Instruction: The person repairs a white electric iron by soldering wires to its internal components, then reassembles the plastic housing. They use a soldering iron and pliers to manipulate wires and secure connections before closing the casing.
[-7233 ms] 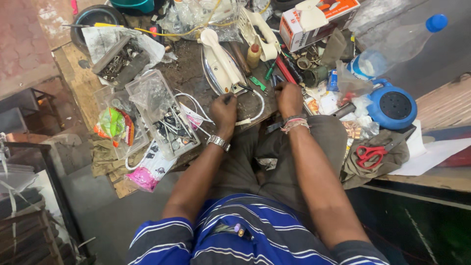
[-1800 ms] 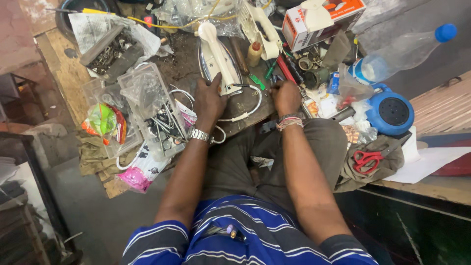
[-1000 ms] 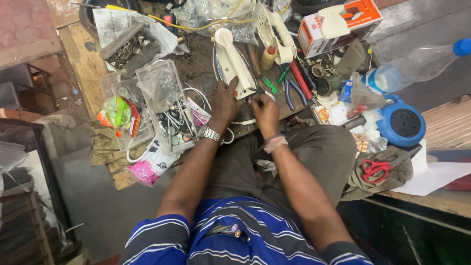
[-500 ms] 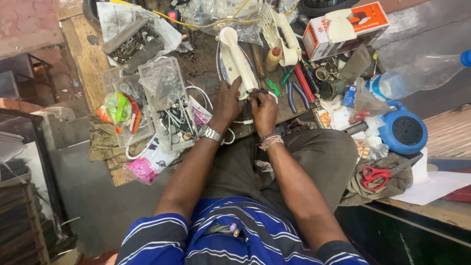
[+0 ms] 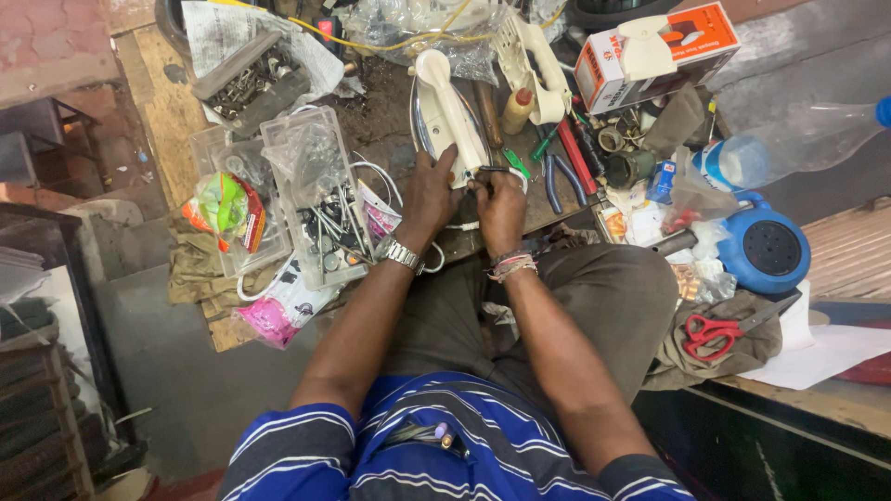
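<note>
A clothes iron (image 5: 444, 111) with a cream handle lies on the cluttered wooden workbench (image 5: 172, 111) in front of me. My left hand (image 5: 429, 193) grips the rear end of the iron's handle. My right hand (image 5: 501, 206) is closed around a thin dark tool, its tip (image 5: 492, 170) against the back of the iron. A white cord (image 5: 459, 225) runs beneath both hands. A metal watch sits on my left wrist, thread bands on my right.
A clear plastic box of screws and parts (image 5: 320, 199) lies left of the iron. Pliers (image 5: 557, 176) and screwdrivers (image 5: 575, 153) lie to the right, with an orange carton (image 5: 654, 51), a plastic bottle (image 5: 789, 144), a blue round device (image 5: 766, 246) and red scissors (image 5: 710, 329).
My right hand has come in from the right side of the bench with a tool and now works at the iron's rear. My left hand has closed on the handle's end.
</note>
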